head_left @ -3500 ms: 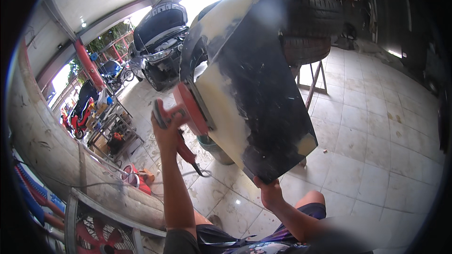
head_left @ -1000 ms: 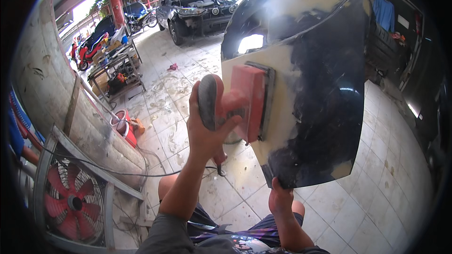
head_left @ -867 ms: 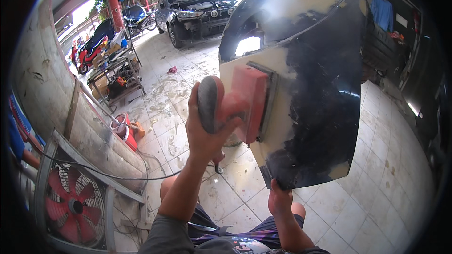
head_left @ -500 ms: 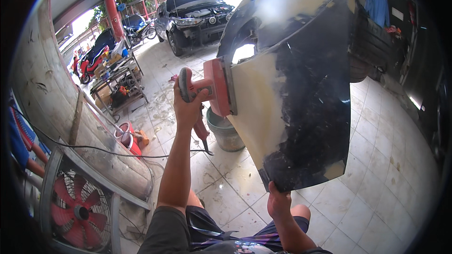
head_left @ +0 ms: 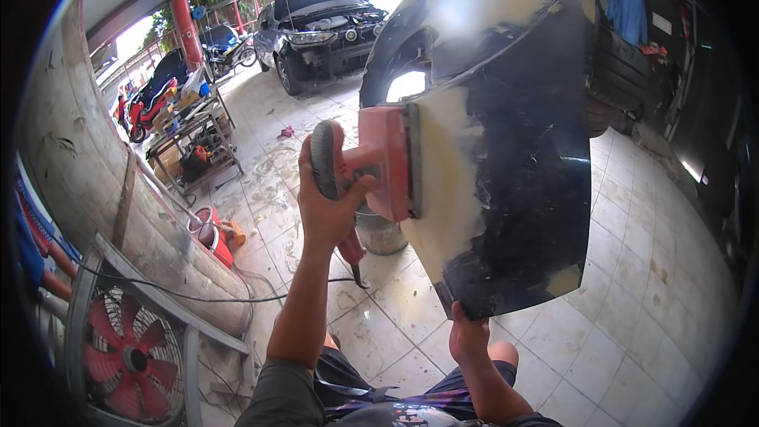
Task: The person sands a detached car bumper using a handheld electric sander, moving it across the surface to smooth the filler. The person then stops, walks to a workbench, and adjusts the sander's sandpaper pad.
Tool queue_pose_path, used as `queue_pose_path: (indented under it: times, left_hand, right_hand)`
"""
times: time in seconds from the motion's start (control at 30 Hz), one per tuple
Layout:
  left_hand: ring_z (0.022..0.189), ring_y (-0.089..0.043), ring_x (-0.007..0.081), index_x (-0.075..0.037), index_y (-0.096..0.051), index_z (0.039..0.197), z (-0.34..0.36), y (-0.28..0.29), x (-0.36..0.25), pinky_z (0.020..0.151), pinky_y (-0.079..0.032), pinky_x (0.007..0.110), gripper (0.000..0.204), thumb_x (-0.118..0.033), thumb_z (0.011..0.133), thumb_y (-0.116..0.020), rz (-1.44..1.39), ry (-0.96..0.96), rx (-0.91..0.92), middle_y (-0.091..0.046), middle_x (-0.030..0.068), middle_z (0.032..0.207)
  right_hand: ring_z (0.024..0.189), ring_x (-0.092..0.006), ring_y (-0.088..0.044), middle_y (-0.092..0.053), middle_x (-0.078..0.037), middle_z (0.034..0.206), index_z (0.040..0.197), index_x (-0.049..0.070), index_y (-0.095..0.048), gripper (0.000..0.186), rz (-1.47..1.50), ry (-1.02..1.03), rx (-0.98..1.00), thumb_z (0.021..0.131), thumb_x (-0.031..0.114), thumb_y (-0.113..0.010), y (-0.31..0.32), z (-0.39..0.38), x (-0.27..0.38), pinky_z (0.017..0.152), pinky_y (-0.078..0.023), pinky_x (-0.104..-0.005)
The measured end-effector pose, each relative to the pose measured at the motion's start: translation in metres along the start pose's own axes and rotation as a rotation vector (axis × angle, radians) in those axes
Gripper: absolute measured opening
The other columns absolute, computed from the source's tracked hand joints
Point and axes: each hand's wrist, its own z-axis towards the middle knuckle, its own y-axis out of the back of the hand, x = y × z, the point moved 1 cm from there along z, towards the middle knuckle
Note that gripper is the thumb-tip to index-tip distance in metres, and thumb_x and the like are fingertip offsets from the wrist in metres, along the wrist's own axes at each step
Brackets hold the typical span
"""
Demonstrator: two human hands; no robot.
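Observation:
My left hand [head_left: 326, 204] is wrapped round the grip of a red electric sander [head_left: 386, 164]. The sander's flat pad faces the left part of a large car bumper [head_left: 526, 182] and appears to rest against it. Dark paint covers much of the bumper, with pale yellowish sanded patches along its left side and top. At the lower corner, my right hand [head_left: 470, 338] grips the bumper's bottom edge, thumb on the front face and the other fingers mostly hidden. A black cord runs from the sander's lower end away to the left.
A grey bucket [head_left: 383, 233] stands behind the sander. To the left are a framed fan with red blades [head_left: 134, 356], a concrete column [head_left: 83, 134], red buckets [head_left: 209, 233] and a cluttered metal cart [head_left: 190, 138]. A car with raised hood [head_left: 324, 35] stands behind. Another person's arm [head_left: 57, 269] shows far left.
My left hand has moved the sander right and slightly down across the bumper's pale patch. My right hand keeps its hold on the bottom edge.

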Motion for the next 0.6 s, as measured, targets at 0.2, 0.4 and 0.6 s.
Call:
queue_pose_path:
  times: [0.2,0.4,0.6]
  left_hand:
    - [0.127,-0.065,0.0269,-0.006,-0.027,0.166,-0.024,-0.012,-0.054,0.108,-0.053,0.041,0.116,-0.018,0.075,-0.097,0.044,-0.161,0.009,-0.063,0.0195,0.142]
    - [0.116,-0.071,0.0260,-0.006,-0.032,0.165,0.020,-0.018,-0.037,0.099,-0.057,0.039,0.110,-0.022,0.077,-0.096,-0.084,-0.077,-0.032,-0.069,0.0182,0.133]
    - [0.107,-0.074,0.0245,-0.007,-0.038,0.162,0.087,0.007,0.005,0.089,-0.060,0.038,0.101,-0.022,0.080,-0.094,-0.045,0.025,-0.071,-0.074,0.0164,0.124]
  right_hand:
    - [0.132,-0.0186,-0.055,-0.059,-0.003,0.142,0.149,0.010,-0.049,0.064,-0.014,-0.052,-0.008,0.094,-0.004,-0.078,-0.001,0.003,0.004,0.117,-0.038,-0.0350]
    - [0.135,-0.0204,-0.056,-0.060,-0.004,0.146,0.149,0.009,-0.052,0.062,0.060,-0.053,0.038,0.094,-0.010,-0.073,-0.006,0.004,0.002,0.121,-0.038,-0.0364]
    - [0.137,-0.0215,-0.056,-0.060,-0.005,0.148,0.150,0.008,-0.053,0.062,0.077,-0.055,0.032,0.094,-0.012,-0.072,-0.011,-0.001,-0.001,0.122,-0.038,-0.0378]
